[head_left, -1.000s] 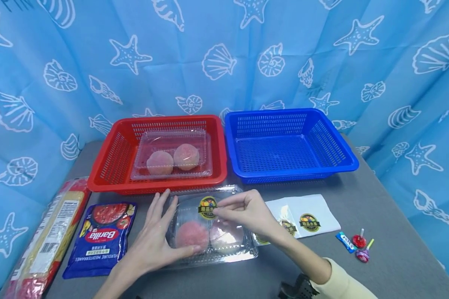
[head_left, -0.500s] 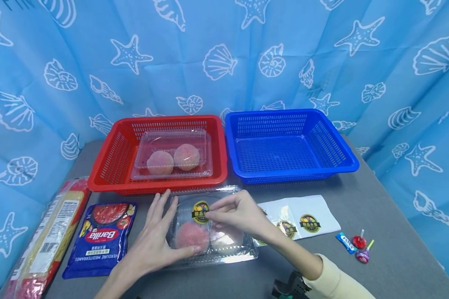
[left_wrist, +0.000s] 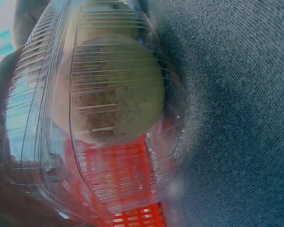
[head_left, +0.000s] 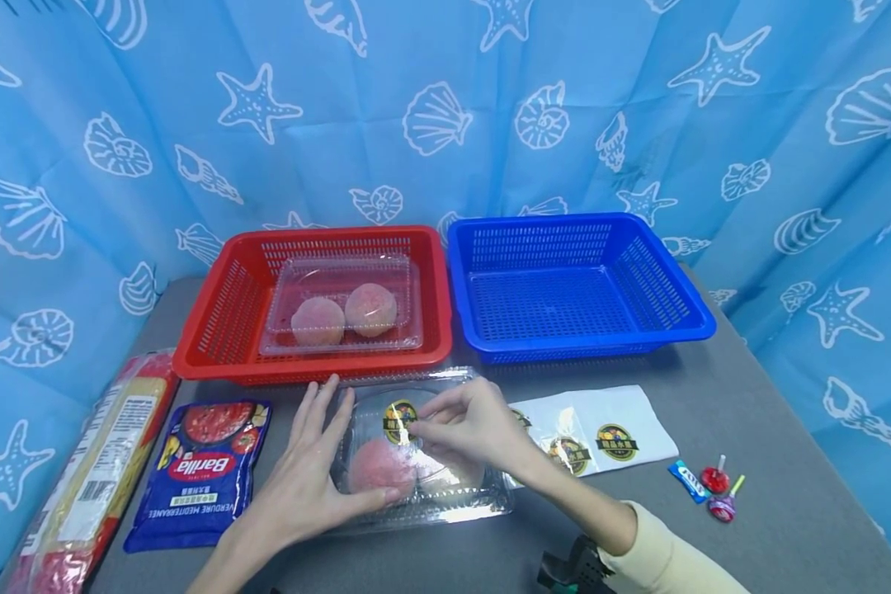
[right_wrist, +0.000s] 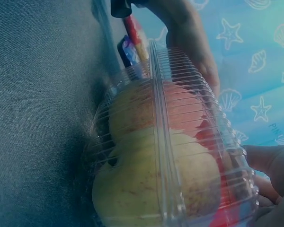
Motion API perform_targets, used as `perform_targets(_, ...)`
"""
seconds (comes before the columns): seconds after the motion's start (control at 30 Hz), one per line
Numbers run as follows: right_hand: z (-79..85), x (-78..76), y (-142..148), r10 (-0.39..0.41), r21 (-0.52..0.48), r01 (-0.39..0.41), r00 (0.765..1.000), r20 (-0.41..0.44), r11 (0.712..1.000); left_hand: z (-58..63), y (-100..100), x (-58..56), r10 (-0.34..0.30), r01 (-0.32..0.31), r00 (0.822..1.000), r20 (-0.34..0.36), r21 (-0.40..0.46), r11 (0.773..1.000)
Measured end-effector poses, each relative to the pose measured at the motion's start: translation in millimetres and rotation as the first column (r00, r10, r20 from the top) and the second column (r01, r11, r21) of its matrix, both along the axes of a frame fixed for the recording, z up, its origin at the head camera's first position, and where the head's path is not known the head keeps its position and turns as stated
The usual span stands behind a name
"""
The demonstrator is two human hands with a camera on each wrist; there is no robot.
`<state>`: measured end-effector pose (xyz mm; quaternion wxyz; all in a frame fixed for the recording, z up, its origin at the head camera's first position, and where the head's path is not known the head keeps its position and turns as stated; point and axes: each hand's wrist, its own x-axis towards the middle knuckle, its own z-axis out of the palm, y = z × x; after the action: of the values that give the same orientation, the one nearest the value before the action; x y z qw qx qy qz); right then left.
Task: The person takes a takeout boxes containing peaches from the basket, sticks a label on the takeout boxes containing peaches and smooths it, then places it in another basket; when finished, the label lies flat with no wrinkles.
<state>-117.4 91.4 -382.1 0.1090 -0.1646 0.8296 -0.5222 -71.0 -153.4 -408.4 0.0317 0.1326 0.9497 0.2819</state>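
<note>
The labelling of one clear box seems to be partway done. The box is set on the bench, just in front of the red basket, with two fruits held inside and the lid apparently closed. A round sticker is positioned over the lid, near its middle; whether it is stuck flat or held just above the plastic cannot be told. Its pressing down and release appear to be left. In the red basket a second box is seen, also with two fruits and with no sticker visible, so its labelling may be left too. More stickers are carried on a white sheet to the right.

The left hand is laid along the box's left side, fingers spread and fairly straight toward the back, thumb stretched along the front; the box seems to be steadied rather than gripped. The right hand is held over the right half of the lid, and the sticker's right edge is pinched between thumb and forefinger; the remaining fingers are partly hidden.
</note>
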Motion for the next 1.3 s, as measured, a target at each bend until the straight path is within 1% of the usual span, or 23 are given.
perform_targets(0.1,0.6,-0.1,-0.4,-0.006,0.022,0.006,1.0,-0.024,1.0,1.1,0.0,-0.3,0.002,-0.002,1.0,0.007,-0.01,1.0)
perform_targets(0.2,1.4,-0.3,-0.9,-0.003,0.042,0.005,0.999,-0.043,0.999,2.4,-0.1,0.4,0.011,-0.011,1.0,-0.004,-0.043,0.999)
perform_targets(0.27,2.0,-0.6,-1.5,0.002,0.055,0.0,0.999,-0.05,0.998,3.5,-0.4,0.8,0.009,-0.012,0.999,-0.039,-0.074,0.997)
perform_targets(0.33,2.9,-0.8,-2.1,0.014,0.07,-0.009,0.998,-0.066,0.998,4.4,-0.9,0.6,-0.029,0.02,0.994,-0.105,-0.087,0.996)
perform_targets(0.4,3.9,-0.8,-3.0,0.022,0.084,-0.015,0.996,-0.082,0.996,5.4,-1.3,-0.3,-0.098,0.081,0.978,-0.183,-0.098,0.992)
perform_targets(0.47,5.0,-0.6,-3.8,0.027,0.107,-0.016,0.994,-0.102,0.994,5.4,-1.8,-1.6,-0.18,0.162,0.951,-0.249,-0.091,0.983)
perform_targets(0.5,5.4,-0.6,-4.1,0.03,0.119,-0.016,0.993,-0.114,0.993,5.6,-1.9,-2.2,-0.217,0.201,0.937,-0.274,-0.087,0.976)
perform_targets(0.57,5.9,-0.4,-4.6,0.033,0.14,-0.015,0.991,-0.13,0.99,5.3,-1.8,-2.8,-0.259,0.245,0.917,-0.304,-0.083,0.966)
perform_targets(0.63,6.1,-0.7,-4.5,0.038,0.16,-0.015,0.989,-0.14,0.987,4.7,-2.0,-3.3,-0.271,0.259,0.907,-0.322,-0.081,0.963)
perform_targets(0.67,6.1,-1.0,-4.3,0.039,0.172,-0.013,0.988,-0.147,0.985,4.6,-2.3,-3.6,-0.269,0.255,0.905,-0.329,-0.085,0.963)
perform_targets(0.73,5.8,-1.8,-3.6,0.041,0.192,-0.009,0.986,-0.162,0.981,4.6,-2.6,-4.2,-0.264,0.241,0.901,-0.344,-0.109,0.964)
perform_targets(0.83,5.9,-2.4,-2.5,0.04,0.226,0.004,0.981,-0.192,0.974,5.8,-2.9,-5.5,-0.273,0.232,0.893,-0.357,-0.155,0.96)
perform_targets(0.9,5.8,-1.9,-2.5,0.047,0.24,0.009,0.974,-0.223,0.971,7.1,-2.7,-6.5,-0.297,0.243,0.881,-0.368,-0.187,0.952)
perform_targets(0.97,5.6,-0.9,-3.5,0.063,0.264,0.012,0.959,-0.277,0.964,8.9,-1.5,-7.7,-0.313,0.251,0.869,-0.383,-0.203,0.946)
perform_targets(1.03,5.3,0.2,-5.6,0.096,0.295,0.013,0.931,-0.353,0.955,10.6,1.3,-10.1,-0.305,0.244,0.86,-0.408,-0.196,0.95)
perform_targets(1.07,5.0,0.7,-7.0,0.118,0.319,0.015,0.912,-0.394,0.948,11.2,3.7,-11.7,-0.29,0.231,0.858,-0.423,-0.186,0.955)
perform_targets(1.13,3.7,0.8,-10.2,0.161,0.371,0.025,0.871,-0.463,0.928,11.8,9.8,-15.0,-0.239,0.189,0.86,-0.451,-0.155,0.97)
perform_targets(1.17,2.9,0.8,-11.8,0.181,0.394,0.029,0.856,-0.484,0.919,11.4,13.0,-16.5,-0.21,0.164,0.861,-0.464,-0.138,0.977)
perform_targets(1.2,2.3,0.9,-13.1,0.197,0.415,0.03,0.847,-0.493,0.909,10.7,16.2,-17.9,-0.18,0.14,0.862,-0.473,-0.119,0.983)
perform_targets(1.23,1.7,1.0,-14.1,0.208,0.435,0.031,0.845,-0.492,0.9,9.7,19.2,-18.7,-0.152,0.115,0.863,-0.481,-0.106,0.988)
perform_targets(1.3,0.7,0.8,-15.1,0.218,0.459,0.032,0.85,-0.48,0.888,7.4,23.8,-19.4,-0.114,0.078,0.862,-0.494,-0.092,0.993)
